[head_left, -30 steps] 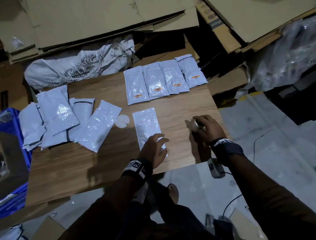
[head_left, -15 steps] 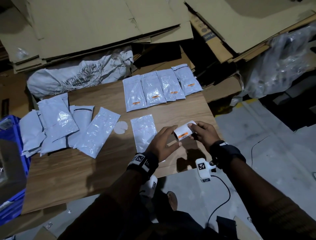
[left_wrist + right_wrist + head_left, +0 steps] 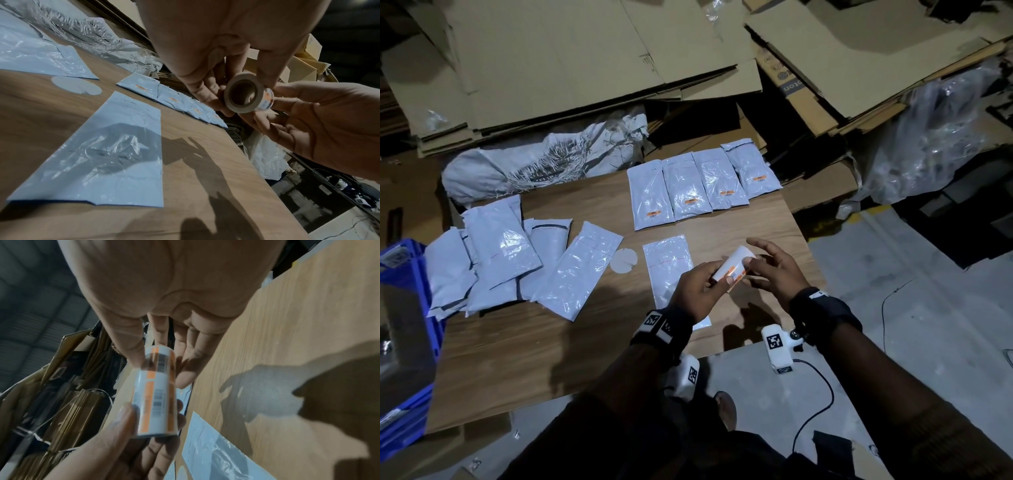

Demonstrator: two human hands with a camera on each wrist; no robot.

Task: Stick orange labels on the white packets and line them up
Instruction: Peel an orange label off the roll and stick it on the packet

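The roll of orange labels [image 3: 732,269] is being held in the air between both hands, just above the near end of the unlabelled white packet [image 3: 667,263] that is lying on the bench [image 3: 551,342]. The left hand [image 3: 697,294] is gripping the roll, thumb on one side and fingers on the other; the right hand [image 3: 774,270] is touching its far end with thumb and fingertips, the other fingers spread, so its grip is looking loose rather than closed.

From here the label could be tearing or folding onto itself as it is being peeled, since the roll is small and the light is dim. The roll could also be slipping out while the right hand is picking at an edge. Behind, four labelled packets [image 3: 702,185] are lying side by side in a row; a careless sleeve could be nudging that line crooked. The unlabelled pile [image 3: 493,253] is waiting at the left.
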